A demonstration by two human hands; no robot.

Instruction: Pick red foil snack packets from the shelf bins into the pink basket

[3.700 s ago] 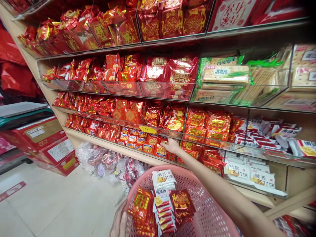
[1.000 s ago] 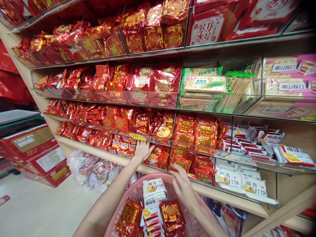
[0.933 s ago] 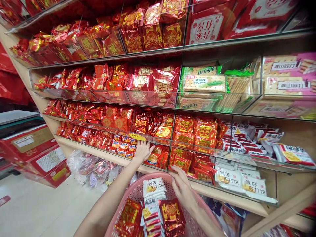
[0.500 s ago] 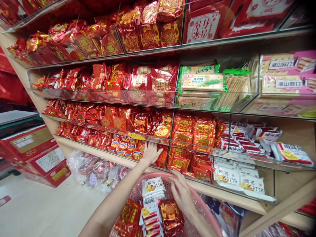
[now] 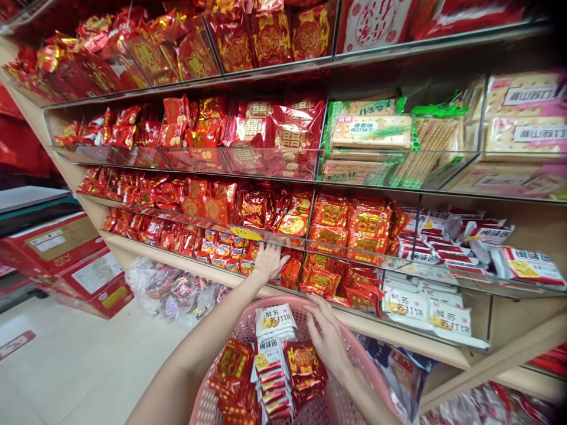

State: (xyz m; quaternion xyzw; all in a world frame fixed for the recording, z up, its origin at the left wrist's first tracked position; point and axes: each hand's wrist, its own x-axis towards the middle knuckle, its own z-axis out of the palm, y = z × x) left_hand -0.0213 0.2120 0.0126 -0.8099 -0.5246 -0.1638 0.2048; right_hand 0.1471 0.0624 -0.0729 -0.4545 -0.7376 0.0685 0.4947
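My left hand (image 5: 269, 262) reaches to the lower shelf, its fingers spread at the clear front guard (image 5: 292, 243), next to small red snack packets (image 5: 290, 274). The fingertips are partly behind the guard, and I see nothing held in them. A pink perforated basket (image 5: 204, 404) is in front of me, close to the shelf edge. My right hand (image 5: 326, 333) lies over its far right rim, fingers curled on the edge. Inside are white cracker packets (image 5: 275, 319), a row of white-and-red packets (image 5: 272, 378), and red-and-gold packets on the left (image 5: 234, 366) and right (image 5: 305, 369).
A yellow price tag (image 5: 246, 233) sits on the guard. Green-edged cracker packs (image 5: 370, 131) fill the shelf above; white packets (image 5: 427, 310) lie low at right. Plastic-wrapped goods (image 5: 177, 292) are on the floor under the shelf, with red cartons (image 5: 66, 260) at left.
The view has shifted slightly, with the shelves higher in it. My left hand stays by the guard at the lower shelf; my right hand stays at the basket rim.
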